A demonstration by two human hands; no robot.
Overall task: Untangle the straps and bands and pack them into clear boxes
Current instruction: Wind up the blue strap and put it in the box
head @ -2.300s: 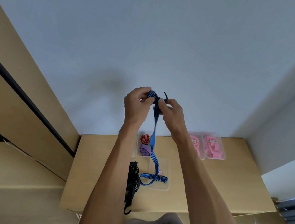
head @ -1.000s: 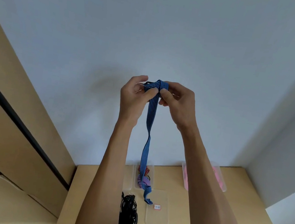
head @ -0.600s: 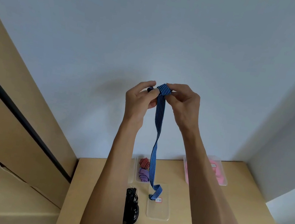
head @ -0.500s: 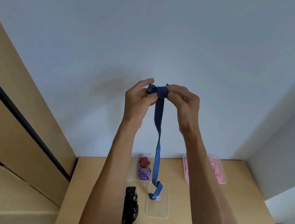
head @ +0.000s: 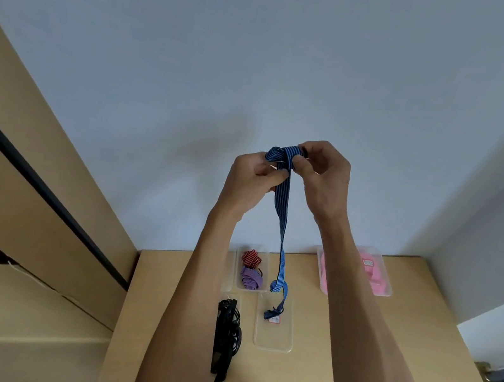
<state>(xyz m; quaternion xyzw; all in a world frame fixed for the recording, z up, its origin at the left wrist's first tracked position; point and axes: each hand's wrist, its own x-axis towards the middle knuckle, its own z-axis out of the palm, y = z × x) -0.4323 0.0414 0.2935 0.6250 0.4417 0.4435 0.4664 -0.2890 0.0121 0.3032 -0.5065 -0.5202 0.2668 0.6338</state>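
Note:
A blue striped strap (head: 283, 216) hangs from both my raised hands, its top end wound into a small roll. My left hand (head: 253, 177) grips the strap just below the roll. My right hand (head: 323, 176) pinches the roll from the right. The strap's loose tail curls above an empty clear box (head: 273, 334) on the table. Behind it, a second clear box (head: 249, 285) holds a red rolled band (head: 251, 257) and a purple rolled band (head: 251, 278). A black tangled strap (head: 226, 336) with a hook lies left of the empty box.
The wooden table (head: 336, 338) stands against a white wall. At its back right, clear boxes with pink bands (head: 373, 277) are partly hidden by my right forearm. A wooden panel with a dark rail runs along the left.
The roll at the strap's top has grown as my hands wind it. The hanging tail has shortened and lifted above the empty box. The view has tilted down a little.

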